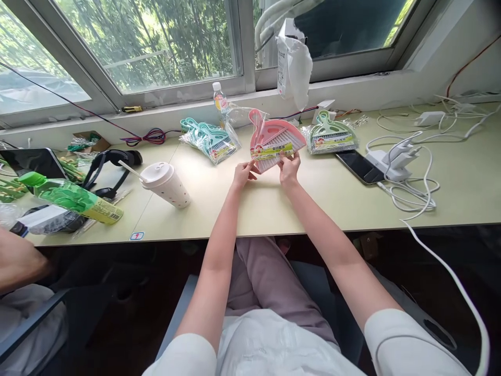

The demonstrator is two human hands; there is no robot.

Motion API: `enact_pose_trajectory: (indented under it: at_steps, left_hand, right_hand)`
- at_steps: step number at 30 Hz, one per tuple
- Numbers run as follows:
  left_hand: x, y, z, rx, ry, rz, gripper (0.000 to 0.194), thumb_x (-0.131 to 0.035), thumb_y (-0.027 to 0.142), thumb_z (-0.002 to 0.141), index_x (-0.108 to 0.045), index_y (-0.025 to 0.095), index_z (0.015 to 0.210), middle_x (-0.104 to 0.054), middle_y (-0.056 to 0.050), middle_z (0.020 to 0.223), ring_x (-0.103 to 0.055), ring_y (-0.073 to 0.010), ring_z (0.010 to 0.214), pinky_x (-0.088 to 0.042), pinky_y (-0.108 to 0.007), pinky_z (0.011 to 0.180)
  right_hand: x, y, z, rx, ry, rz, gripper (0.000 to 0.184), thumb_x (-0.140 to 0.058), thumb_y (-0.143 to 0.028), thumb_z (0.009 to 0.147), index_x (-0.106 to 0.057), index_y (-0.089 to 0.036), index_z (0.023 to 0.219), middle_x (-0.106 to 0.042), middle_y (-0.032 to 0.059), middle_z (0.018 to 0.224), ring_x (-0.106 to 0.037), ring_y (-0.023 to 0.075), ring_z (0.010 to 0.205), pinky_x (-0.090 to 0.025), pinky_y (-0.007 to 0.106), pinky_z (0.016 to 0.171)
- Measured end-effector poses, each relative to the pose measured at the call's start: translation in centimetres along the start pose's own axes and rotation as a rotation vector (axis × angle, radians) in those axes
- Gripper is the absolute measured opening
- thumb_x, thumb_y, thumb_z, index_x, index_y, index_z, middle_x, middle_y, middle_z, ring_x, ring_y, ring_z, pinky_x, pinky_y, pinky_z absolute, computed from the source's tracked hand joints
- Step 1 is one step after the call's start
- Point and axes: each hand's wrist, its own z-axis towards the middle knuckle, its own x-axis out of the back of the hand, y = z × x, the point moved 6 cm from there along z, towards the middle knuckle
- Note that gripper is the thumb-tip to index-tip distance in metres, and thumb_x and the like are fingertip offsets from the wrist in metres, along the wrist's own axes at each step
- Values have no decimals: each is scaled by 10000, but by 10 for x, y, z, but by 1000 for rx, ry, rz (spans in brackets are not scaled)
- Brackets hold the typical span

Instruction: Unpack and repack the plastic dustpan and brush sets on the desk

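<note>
A pink dustpan and brush set [278,133] in a clear bag with a yellow label is held up over the table, its handle pointing away from me. My left hand [245,173] grips the lower left corner of the bag with closed fingers. At the lower right edge, my right hand [289,166] pinches the same set. Several teal dustpan sets [209,138] in clear bags lie in a pile to the left. To the right is a green dustpan set [332,134], also bagged, resting partly by a black phone [362,166].
A white lidded cup [166,183] with a straw and a green-capped bottle [74,197] stand left, near a black headset [111,169]. A power strip [389,163] with tangled white cables lies right. Another person's arm [21,261] shows at the left edge. A clear bottle [220,99] stands by the window.
</note>
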Motion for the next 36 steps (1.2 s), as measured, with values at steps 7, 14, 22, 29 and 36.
enact_pose_trajectory:
  at_steps: [7,14,22,29,36]
  left_hand:
    - [-18,10,-11,-122,-141,21,491,-794,609,693,-594,163,742,-735,-66,748,-644,-126,548,-501,-253,578]
    - [-22,9,-9,-248,-53,82,399,-694,550,810,-593,178,708,-716,-54,714,-620,-129,511,-495,-271,550]
    - [-27,18,-18,-330,-14,275,286,-652,411,874,-626,200,683,-690,-33,672,-609,-150,545,-475,-295,660]
    - [-23,27,-27,-321,341,343,256,-611,403,920,-579,231,732,-623,-35,761,-613,-207,835,-403,-272,771]
    - [-9,34,-26,-415,470,362,292,-635,461,903,-586,233,728,-592,-85,899,-530,-262,1033,-408,-326,879]
  right_hand:
    - [7,14,11,127,40,-83,448,-521,-526,873,-518,-267,1238,-618,111,1230,-619,204,1198,-562,365,934]
    - [13,17,9,63,154,-36,488,-522,-515,886,-463,-265,1301,-584,127,1272,-583,224,1247,-534,395,982]
    - [17,16,13,112,137,-146,540,-552,-621,827,-525,-263,1232,-608,136,1244,-617,249,1197,-571,392,903]
    - [23,27,21,105,171,-54,447,-513,-500,901,-478,-286,1292,-587,125,1288,-589,234,1247,-563,411,935]
    - [3,12,-1,104,67,-42,432,-467,-490,943,-477,-286,1323,-559,116,1330,-569,200,1279,-531,390,1009]
